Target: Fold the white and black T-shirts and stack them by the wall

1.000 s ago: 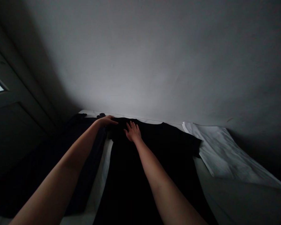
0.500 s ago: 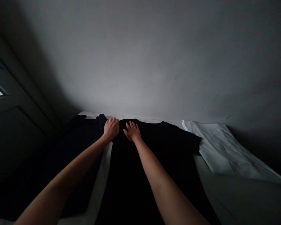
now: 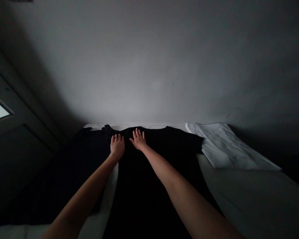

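Note:
A black T-shirt lies spread out in front of me, its neckline toward the wall. My left hand rests palm down on its left sleeve near the shoulder, fingers stretched forward. On the upper chest beside the collar, my right hand lies flat with its fingers spread. Neither hand holds anything. The shirt's lower end runs out of view at the bottom, partly behind my right forearm.
Left of the shirt lies a dark garment, hard to make out in the dim light. A folded white cloth touches the shirt's right sleeve. The pale surface meets a grey wall; a panelled door stands at left.
My left hand has gone from curled fingers at the sleeve to lying flat on it. The right hand stays flat on the chest. The view has shifted slightly.

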Demonstrator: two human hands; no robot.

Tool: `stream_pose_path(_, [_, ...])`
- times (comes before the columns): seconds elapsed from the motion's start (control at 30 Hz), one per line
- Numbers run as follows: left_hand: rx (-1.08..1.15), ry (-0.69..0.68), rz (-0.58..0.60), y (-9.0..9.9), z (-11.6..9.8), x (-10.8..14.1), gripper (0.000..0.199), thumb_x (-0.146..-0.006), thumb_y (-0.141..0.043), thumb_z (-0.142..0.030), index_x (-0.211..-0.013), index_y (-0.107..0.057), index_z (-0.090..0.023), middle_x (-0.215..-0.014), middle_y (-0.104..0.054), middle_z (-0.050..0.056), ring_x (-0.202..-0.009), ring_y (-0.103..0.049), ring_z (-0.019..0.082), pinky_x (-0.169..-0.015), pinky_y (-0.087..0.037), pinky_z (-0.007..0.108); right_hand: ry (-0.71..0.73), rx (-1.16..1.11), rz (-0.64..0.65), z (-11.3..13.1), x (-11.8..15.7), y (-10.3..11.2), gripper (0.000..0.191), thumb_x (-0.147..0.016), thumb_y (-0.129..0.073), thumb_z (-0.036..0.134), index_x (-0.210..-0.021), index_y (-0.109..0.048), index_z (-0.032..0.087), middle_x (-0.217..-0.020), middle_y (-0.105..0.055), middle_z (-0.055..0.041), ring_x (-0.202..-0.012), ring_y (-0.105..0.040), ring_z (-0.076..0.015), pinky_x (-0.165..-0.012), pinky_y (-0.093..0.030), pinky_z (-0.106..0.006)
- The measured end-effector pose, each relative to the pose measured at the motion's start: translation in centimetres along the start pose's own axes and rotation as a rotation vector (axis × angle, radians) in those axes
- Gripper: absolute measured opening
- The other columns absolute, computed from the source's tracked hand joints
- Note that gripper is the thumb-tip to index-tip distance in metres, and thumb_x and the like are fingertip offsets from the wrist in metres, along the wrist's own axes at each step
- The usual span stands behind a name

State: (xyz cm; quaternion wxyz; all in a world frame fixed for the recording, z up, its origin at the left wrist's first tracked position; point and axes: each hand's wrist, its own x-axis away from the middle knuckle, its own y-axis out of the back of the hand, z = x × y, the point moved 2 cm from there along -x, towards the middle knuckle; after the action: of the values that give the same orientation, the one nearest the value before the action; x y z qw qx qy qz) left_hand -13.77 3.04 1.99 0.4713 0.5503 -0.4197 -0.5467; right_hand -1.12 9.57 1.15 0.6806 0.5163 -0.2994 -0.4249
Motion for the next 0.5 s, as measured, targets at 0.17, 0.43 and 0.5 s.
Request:
stream_pose_path(0.17, [0.131, -0.090, 0.055, -0.4, -6.9, 2.7, 0.057, -0.099, -0.032, -0.028, -0.151, -0.039, -0.007, -0.157, -0.036, 0.020, -0.146, -0.033, 0.034, -0.117, -0.028, 0.049, -0.072, 0.015, -0.078, -2.5, 6.7, 0.0, 0.059, -0.104, -0.027, 0.037, -0.155, -0.030, 0.008, -0.165, -0.012, -0.0150, -0.153, -0.013, -0.0247, -0.123, -0.008, -0.046])
stream_pose_path(0.43, [0.069, -0.121, 0.062, -0.4, -4.9, 5.9, 0.055, -0.100, -0.036, -0.039, -0.153, -0.039, -0.024, -0.160, -0.034, 0.009, -0.148, -0.031, 0.031, -0.117, -0.029, 0.048, -0.280, 0.149, -0.114, -17.5, 21.7, 3.4, 0.061, -0.102, -0.032, 0.047, -0.155, -0.034, 0.017, -0.163, -0.025, -0.0119, -0.150, -0.023, -0.0268, -0.122, -0.017, -0.046])
stream_pose_path(0.5, [0.020, -0.096, 0.068, 0.1, -4.8, 6.6, 0.056, -0.100, -0.038, -0.039, -0.152, -0.041, -0.017, -0.158, -0.036, 0.015, -0.146, -0.032, 0.034, -0.116, -0.031, 0.048, -0.336, 0.158, -0.156, -19.4, 25.2, 3.6, 0.062, -0.102, -0.032, 0.048, -0.154, -0.036, 0.016, -0.162, -0.027, -0.0134, -0.150, -0.024, -0.0282, -0.121, -0.020, -0.049])
